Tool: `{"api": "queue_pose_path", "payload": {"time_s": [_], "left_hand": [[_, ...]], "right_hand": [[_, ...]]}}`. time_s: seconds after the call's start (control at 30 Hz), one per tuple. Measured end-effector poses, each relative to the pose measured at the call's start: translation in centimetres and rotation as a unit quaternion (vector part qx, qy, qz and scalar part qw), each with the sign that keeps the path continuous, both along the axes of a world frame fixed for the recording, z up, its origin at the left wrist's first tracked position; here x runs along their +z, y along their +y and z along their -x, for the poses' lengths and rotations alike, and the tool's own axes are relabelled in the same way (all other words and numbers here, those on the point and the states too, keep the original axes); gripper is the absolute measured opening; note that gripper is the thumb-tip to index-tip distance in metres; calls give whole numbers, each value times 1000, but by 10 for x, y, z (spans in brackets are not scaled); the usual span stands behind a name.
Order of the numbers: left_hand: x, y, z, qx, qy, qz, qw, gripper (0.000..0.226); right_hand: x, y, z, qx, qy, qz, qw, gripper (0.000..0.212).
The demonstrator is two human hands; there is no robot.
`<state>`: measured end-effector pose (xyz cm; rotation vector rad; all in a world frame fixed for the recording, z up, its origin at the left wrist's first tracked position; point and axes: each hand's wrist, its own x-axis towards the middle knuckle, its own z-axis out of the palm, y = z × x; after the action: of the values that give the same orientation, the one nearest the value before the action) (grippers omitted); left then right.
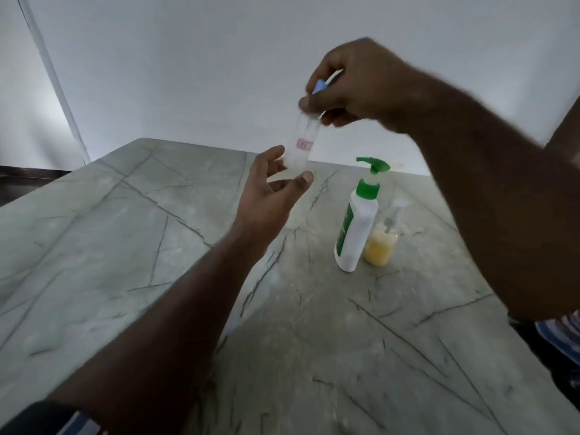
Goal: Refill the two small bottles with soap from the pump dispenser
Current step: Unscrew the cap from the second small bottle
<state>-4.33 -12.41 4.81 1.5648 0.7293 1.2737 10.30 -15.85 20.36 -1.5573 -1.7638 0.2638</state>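
A small clear bottle (302, 142) with a pink label hangs upright in the air above the table. My right hand (351, 86) grips its top, where a blue cap (320, 86) shows between the fingers. My left hand (273, 180) is open just below and beside the bottle's base, thumb and fingertips close to it; whether they touch is unclear. The white pump dispenser (357, 227) with a green pump head stands on the table to the right. Right beside it stands a second small clear bottle (381, 243) holding yellow soap.
The grey marble table (157, 246) with dark veins runs to a plain white wall (188, 58) at the back. A dark floor edge (25, 177) shows at the far left. Striped clothing (558, 337) shows at the right edge.
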Motion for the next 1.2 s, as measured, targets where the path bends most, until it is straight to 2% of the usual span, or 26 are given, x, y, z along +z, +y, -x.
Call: {"api": "queue_pose_path", "payload": {"time_s": [0.1, 0.2, 0.3, 0.43, 0.57, 0.7, 0.77, 0.9, 0.97, 1.1, 1.17, 1.2], "left_hand": [[-4, -11, 4, 3, 28, -10, 1000, 48], [-11, -23, 7, 11, 39, -1, 999, 26], [-19, -30, 9, 27, 70, -10, 997, 27], [-24, -35, 10, -4, 99, -9, 995, 20], [-27, -37, 11, -42, 98, 1, 994, 18], [-29, -36, 11, -38, 109, -1, 993, 21], [-31, -35, 10, -36, 112, -5, 993, 18], [-31, -35, 11, -30, 142, -16, 989, 25], [-30, -36, 11, -26, 149, -14, 988, 29], [-31, -35, 13, -23, 139, -25, 990, 24], [-31, -35, 13, -26, 136, -24, 990, 22], [-31, -35, 12, -27, 134, -25, 990, 23]], "right_hand": [[-20, -9, 27, 14, -28, 38, 999, 33], [-38, -17, 41, -5, -65, 80, 995, 28], [-45, -22, 46, -44, -114, 125, 985, 36], [-50, -33, 48, -59, -183, 121, 974, 2], [-47, -41, 46, -24, -209, 148, 966, 23], [-48, -43, 44, -22, -161, 169, 972, 22], [-53, -41, 45, -48, -197, 164, 965, 27], [-52, -41, 45, -41, -203, 157, 966, 6], [-48, -44, 43, -21, -197, 148, 969, 17], [-48, -44, 46, -21, -157, 167, 973, 21], [-51, -41, 48, -53, -202, 190, 959, 34], [-52, -40, 48, -61, -210, 189, 957, 33]]}}
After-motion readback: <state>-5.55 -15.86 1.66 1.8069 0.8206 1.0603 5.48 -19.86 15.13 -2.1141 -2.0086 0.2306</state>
